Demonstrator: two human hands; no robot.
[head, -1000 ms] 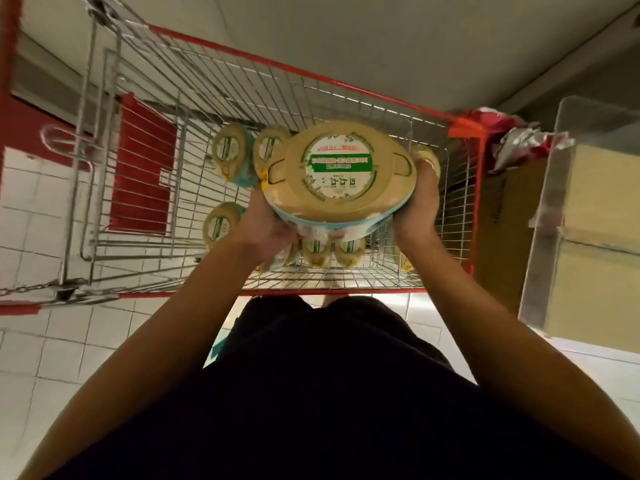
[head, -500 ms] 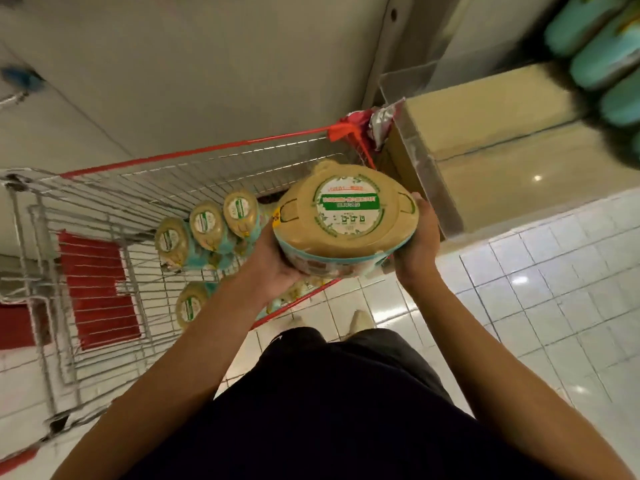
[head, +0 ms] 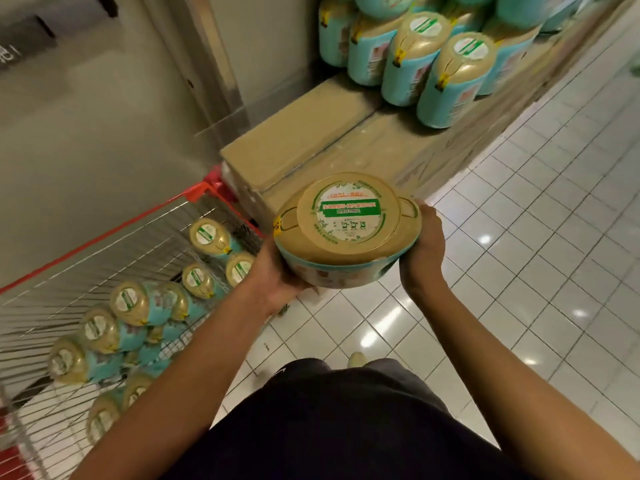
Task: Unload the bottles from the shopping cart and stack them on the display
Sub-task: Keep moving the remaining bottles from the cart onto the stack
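Tan-capped bottle [head: 348,230] is hanging before the display [head: 311,133], left hand [head: 277,275] and right hand [head: 422,251] clasping its sides. Judging it heavy, slick.

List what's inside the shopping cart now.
A cluster of gold-capped teal bottles sits in the shopping cart. They cover whatever lies beneath them, and the left forearm hides the near corner.

Shop aisle, shopping cart [head: 114,244], stacked bottle display [head: 426,60], tiled floor [head: 519,271]
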